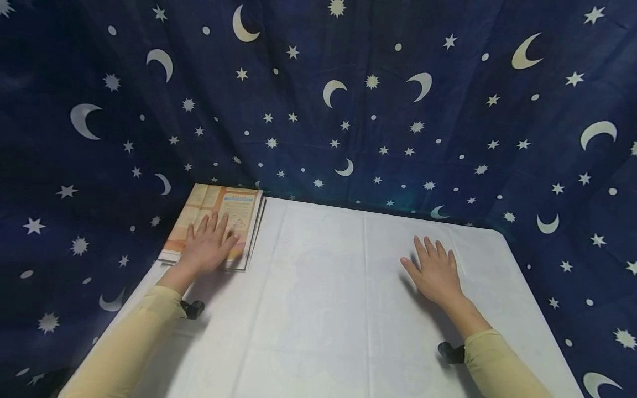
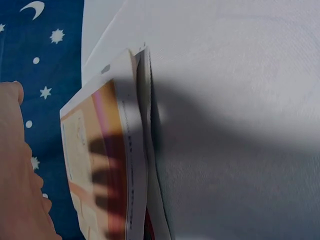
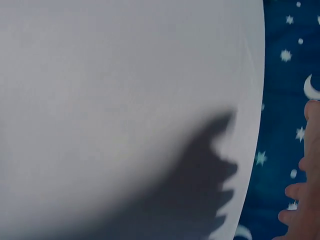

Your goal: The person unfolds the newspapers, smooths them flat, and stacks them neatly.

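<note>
A small stack of paper books (image 1: pixel 205 200) lies at the table's far left corner, the top one with an orange and cream cover. Over it is my left hand (image 1: pixel 206 249), fingers straight and spread. Finger shadows fall across the cover (image 2: pixel 107 165) in the left wrist view, where the left hand (image 2: pixel 22 175) appears raised above it. My right hand (image 1: pixel 435 273) hovers over the right side of the table, its fingers extended, holding nothing. In the right wrist view, the hand (image 3: pixel 306 200) shows at the right edge and its shadow lies on the white surface.
A white cloth with fold creases covers the table (image 1: pixel 318 298). Dark blue curtains (image 1: pixel 308 72) printed with moons and stars hang behind and along both sides. Black wrist-camera mounts (image 1: pixel 193 308) stick out beneath the yellow sleeves (image 1: pixel 134 337).
</note>
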Demonstrator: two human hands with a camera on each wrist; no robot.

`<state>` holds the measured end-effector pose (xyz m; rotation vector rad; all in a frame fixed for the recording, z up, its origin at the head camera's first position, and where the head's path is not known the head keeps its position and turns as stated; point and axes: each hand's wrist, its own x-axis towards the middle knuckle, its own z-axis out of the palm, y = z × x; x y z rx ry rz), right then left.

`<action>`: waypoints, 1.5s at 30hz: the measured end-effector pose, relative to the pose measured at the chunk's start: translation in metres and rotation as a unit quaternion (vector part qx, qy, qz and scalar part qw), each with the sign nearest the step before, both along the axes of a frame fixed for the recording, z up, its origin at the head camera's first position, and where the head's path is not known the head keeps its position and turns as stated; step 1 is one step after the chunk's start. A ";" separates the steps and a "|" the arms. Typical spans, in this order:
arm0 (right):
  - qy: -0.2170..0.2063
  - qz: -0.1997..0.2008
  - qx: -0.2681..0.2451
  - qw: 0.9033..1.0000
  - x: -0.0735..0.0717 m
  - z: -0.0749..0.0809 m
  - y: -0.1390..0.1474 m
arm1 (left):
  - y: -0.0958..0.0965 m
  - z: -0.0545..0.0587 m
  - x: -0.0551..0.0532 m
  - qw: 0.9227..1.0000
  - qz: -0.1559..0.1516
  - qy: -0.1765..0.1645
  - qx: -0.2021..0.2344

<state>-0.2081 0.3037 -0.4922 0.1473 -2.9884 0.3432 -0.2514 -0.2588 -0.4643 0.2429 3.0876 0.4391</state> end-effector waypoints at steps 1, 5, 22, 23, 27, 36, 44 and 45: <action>-0.002 0.003 -0.008 1.000 -0.002 0.000 -0.006 | -0.002 0.001 0.001 1.000 0.002 -0.001 0.008; -0.007 0.019 -0.042 0.999 -0.011 0.001 -0.030 | -0.009 0.004 0.002 0.999 0.011 0.002 0.047; -0.056 0.092 -0.188 0.976 -0.028 0.015 -0.148 | -0.036 0.026 0.009 0.979 0.046 -0.047 0.193; -0.061 0.094 -0.195 0.974 -0.028 0.016 -0.154 | -0.038 0.026 0.009 0.977 0.049 -0.048 0.200; -0.080 0.106 -0.225 0.965 -0.028 0.016 -0.176 | -0.043 0.027 0.008 0.969 0.065 -0.056 0.230; -0.111 0.122 -0.285 0.944 -0.027 0.017 -0.211 | -0.052 0.027 0.007 0.955 0.087 -0.065 0.274; -0.180 0.111 -0.385 0.898 -0.028 0.015 -0.243 | -0.056 0.029 0.007 0.952 0.093 -0.069 0.284; -0.191 0.110 -0.402 0.889 -0.028 0.015 -0.248 | -0.057 0.028 0.006 0.951 0.094 -0.074 0.286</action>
